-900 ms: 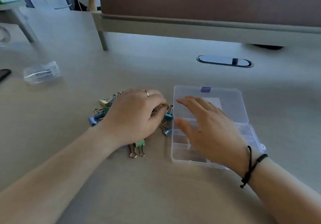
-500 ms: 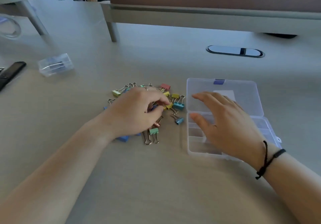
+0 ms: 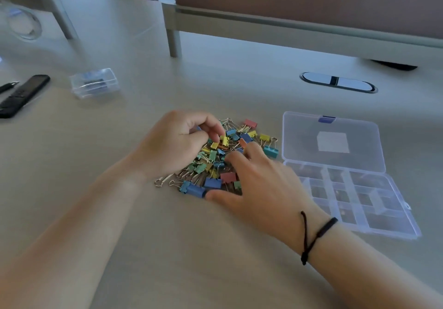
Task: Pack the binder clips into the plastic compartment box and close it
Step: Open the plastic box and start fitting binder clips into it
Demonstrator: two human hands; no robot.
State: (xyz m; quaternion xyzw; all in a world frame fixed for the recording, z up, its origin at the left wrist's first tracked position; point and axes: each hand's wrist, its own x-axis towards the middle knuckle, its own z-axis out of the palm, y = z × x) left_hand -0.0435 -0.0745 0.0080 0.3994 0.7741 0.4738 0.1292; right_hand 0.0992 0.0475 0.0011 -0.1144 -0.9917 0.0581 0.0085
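With both my hands down in the pile of small coloured metal binder clips (image 3: 223, 157) at the middle of the frame, the picking is on. My left hand (image 3: 177, 143) sits over the pile's left side, fingers curled in, thumb and forefinger tips pinched at a yellow clip (image 3: 224, 140) near the top of the heap; whether that clip is truly caught or only touched, I cannot tell for sure, but the grip looks closed on it. My right hand (image 3: 261, 184) lies across the pile's lower right, fingers spread and relaxed, tips resting among the clips, thumb flat on the pale table (image 3: 143, 236) beside a large blue clip (image 3: 195, 190). It holds nothing.

Now the one thing that matters: the clear plastic compartment box (image 3: 354, 200) lies to the right of the pile, just beyond my right hand, lid (image 3: 333, 141) thrown open and lying flat toward the upper right, divided tray nearer me at lower right. Its long axis runs away from me, up the frame. No clips in the compartments that I can make out. So every clip has to travel rightward, and my right hand is plainly the nearer one; the left would have to cross over the heap, and over the right hand, to reach the tray. I judge packing has barely begun.
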